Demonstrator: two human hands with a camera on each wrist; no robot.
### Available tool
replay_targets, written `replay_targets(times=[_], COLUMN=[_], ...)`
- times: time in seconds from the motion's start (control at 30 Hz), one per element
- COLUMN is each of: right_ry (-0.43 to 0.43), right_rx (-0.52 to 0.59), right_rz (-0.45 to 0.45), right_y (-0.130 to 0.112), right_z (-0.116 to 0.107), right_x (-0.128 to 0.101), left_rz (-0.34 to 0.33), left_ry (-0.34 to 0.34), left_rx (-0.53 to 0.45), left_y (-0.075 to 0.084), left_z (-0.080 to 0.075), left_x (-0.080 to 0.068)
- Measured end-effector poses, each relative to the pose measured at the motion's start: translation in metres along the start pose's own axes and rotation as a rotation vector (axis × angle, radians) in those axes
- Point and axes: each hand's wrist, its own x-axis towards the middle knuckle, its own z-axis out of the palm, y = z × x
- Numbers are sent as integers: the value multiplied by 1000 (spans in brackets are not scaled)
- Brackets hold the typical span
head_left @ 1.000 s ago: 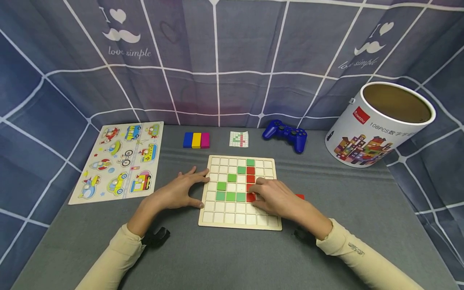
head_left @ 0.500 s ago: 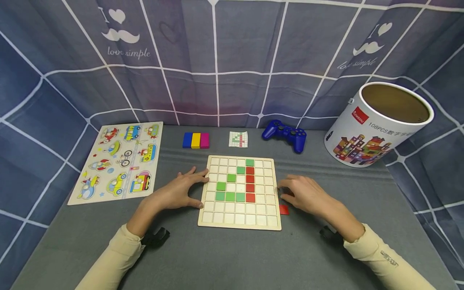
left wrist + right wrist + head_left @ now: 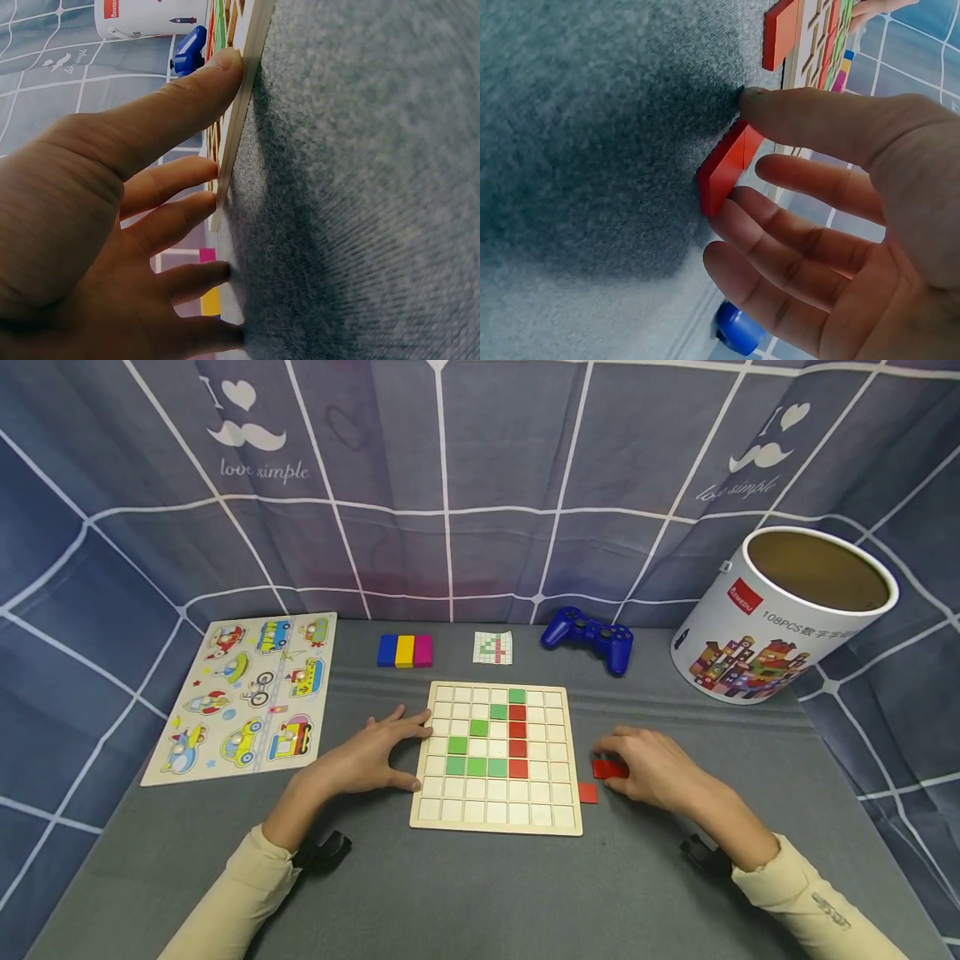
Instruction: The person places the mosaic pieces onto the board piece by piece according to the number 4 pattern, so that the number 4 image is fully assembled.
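My left hand [image 3: 369, 753] rests at the left edge of a wooden grid board [image 3: 465, 811], thumb and fingers spread; the left wrist view shows the thumb [image 3: 225, 67] on its rim. Green tiles [image 3: 476, 767] and a column of red tiles [image 3: 517, 731] sit in the board's squares. Right of the board, my right hand [image 3: 651, 766] is low over two adjoining red tiles [image 3: 727, 165] on the table. Its thumb [image 3: 802, 120] lies on one side of them and loosely bent fingers on the other. Another red tile [image 3: 588, 793] lies against the board's right edge.
Behind the board are blue, yellow and magenta blocks [image 3: 405, 651], a small pattern card [image 3: 492, 648] and a blue game controller [image 3: 588, 641]. A picture puzzle board [image 3: 242, 697] lies at left. A large white tub [image 3: 772, 627] stands at the back right.
My right hand has moved right from the board's red column to the red tiles beside the board, uncovering the column. The left hand has stayed at the board's left edge.
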Motion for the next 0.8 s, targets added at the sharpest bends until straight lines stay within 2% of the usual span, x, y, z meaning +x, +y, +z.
replay_targets(times=[0.53,0.8], right_ry=[30,86], right_rx=[-10,23], right_rz=[24,17], right_y=[9,-6], right_z=[-4,-4], right_x=[-11,-3], left_rz=[-1,-2], left_ry=[-2,-3], left_rx=[-2,-7], left_y=[2,2], left_z=[-2,-2], left_x=[-1,-1])
